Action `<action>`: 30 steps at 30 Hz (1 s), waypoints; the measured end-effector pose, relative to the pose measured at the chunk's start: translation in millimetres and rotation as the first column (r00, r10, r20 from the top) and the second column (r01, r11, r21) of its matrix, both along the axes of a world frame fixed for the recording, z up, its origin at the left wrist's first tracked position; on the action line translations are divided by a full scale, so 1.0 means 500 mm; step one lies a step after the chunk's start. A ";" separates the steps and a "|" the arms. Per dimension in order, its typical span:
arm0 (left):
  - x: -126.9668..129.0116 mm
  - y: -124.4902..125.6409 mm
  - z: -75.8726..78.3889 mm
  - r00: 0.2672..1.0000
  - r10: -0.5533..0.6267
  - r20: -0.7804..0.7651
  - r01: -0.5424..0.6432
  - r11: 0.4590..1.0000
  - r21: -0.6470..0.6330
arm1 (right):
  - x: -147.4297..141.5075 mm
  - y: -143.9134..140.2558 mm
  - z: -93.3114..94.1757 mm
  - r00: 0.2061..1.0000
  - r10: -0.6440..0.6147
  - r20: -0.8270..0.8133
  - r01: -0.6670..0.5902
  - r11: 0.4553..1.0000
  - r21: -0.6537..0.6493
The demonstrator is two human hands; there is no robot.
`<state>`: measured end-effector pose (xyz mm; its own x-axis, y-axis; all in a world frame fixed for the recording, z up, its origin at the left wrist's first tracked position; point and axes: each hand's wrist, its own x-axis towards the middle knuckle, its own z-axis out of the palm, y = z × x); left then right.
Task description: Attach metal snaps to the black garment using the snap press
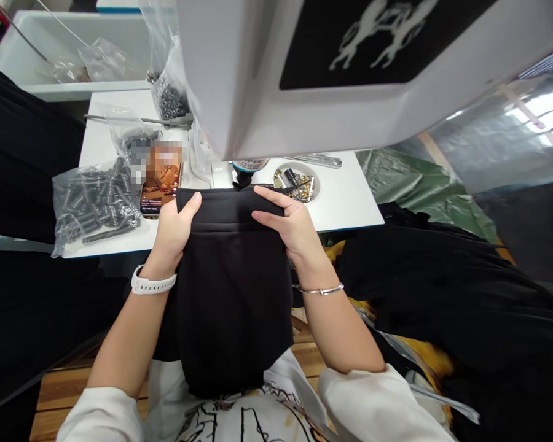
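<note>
A piece of black clothing (239, 294) with a flat waistband hangs from both hands down over my lap. My left hand (177, 224) grips the left end of the waistband, thumb on top. At the right end, my right hand (290, 218) holds the band, with two fingers laid across its front and the thumb hidden. The band is stretched flat at the table's front edge. Just behind it stand a dark machine part (244, 177) and a round tray (311, 175) of small metal pieces, below a large white machine head (221, 92).
Left on the white table (350, 199) lie a lit phone (161, 184) and a clear bag of dark springs (101, 196). Behind is a bag of small dark rings (172, 101). Black cloth heaps (419, 270) flank me. The machine head overhangs the table.
</note>
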<state>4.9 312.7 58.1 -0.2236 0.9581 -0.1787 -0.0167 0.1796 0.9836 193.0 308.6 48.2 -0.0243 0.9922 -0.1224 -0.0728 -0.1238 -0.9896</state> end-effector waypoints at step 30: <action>-0.001 -0.005 -0.005 0.999 0.001 -0.050 -0.004 0.998 -0.065 | 0.004 -0.003 0.004 1.000 -0.012 -0.001 0.012 0.997 -0.072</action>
<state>4.5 310.0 55.6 -0.2364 0.9442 -0.2294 0.0319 0.2434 0.9694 195.0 307.2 50.3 -0.0124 0.9810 -0.1934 -0.0766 -0.1938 -0.9781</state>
